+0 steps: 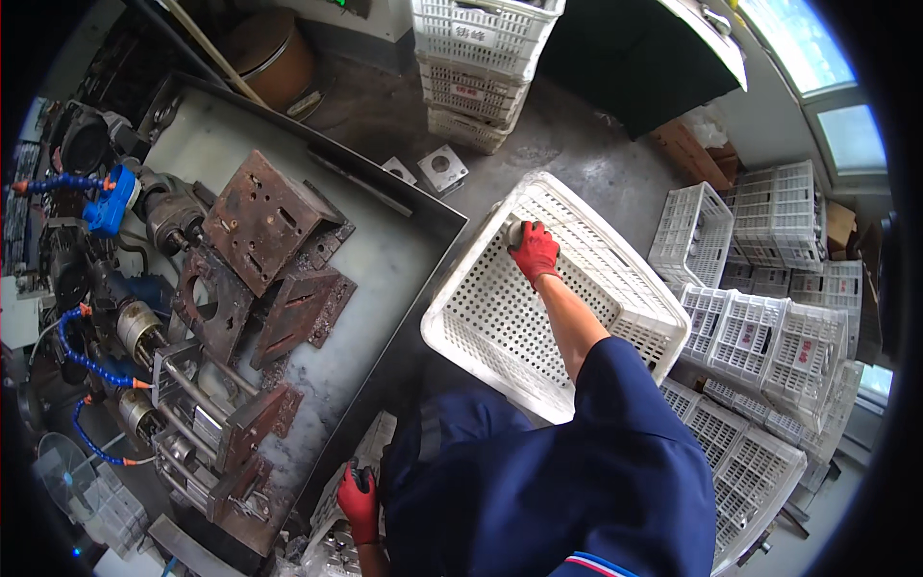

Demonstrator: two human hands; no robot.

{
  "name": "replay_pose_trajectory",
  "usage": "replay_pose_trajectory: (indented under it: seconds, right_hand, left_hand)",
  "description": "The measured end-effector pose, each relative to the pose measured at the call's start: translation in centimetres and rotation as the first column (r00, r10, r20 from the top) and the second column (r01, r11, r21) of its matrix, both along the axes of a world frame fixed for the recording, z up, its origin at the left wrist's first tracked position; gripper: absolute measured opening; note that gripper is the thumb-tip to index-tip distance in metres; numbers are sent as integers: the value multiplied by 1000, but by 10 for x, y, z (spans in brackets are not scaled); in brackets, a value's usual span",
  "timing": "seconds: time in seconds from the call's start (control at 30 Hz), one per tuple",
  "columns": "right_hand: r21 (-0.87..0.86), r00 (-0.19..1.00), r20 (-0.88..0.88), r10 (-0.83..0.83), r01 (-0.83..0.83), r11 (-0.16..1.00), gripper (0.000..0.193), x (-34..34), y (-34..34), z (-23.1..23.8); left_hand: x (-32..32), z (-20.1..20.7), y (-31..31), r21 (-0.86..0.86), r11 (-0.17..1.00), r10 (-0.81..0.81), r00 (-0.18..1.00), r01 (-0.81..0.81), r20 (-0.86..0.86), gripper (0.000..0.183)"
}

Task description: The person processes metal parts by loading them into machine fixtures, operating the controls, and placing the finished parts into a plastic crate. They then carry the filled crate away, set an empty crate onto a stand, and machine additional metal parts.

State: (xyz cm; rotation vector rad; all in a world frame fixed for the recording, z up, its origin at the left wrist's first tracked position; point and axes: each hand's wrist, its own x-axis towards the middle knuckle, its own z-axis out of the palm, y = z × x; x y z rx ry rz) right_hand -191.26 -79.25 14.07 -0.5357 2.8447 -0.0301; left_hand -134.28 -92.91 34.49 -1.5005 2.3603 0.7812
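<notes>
My right hand [535,252], in a red glove, reaches down into a large white plastic crate [452,356] with a perforated floor. Its fingers are closed round a small, pale grey round part [515,233] by the crate's far left corner. The glove covers most of that part, so its exact kind does not show. At lower left, my left hand [359,502], also red-gloved, is held with curled fingers above a container of metal parts [336,553]. Something dark shows at its fingertips, too small to tell whether it is a part or the glove's own surface.
On the left, a machine with rusty steel fixtures [274,221] and blue coolant hoses [91,361] stands in a metal-edged tray [385,288]. White crates are stacked at the back [481,87] and along the right [760,337]. Square metal plates [442,169] lie on the floor beyond the tray.
</notes>
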Motion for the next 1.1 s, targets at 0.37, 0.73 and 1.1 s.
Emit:
replay_pose_trajectory:
  seconds: [0.37,0.73,1.1]
  right_hand:
    - [-110,984,-168,-67,49,993,47,-8,10,-70]
    - [-867,996,69,-64,91,490,38,17,1,43]
    - [-962,486,-115,867,-273,25,37,270,-255,314]
  left_hand:
    - [23,-5,48,-38,987,150,983,-155,-102,45]
    - [18,22,70,-129,892,406,894,-433,-192,34]
    - [109,1,104,-268,670,592,716,-692,-370,35]
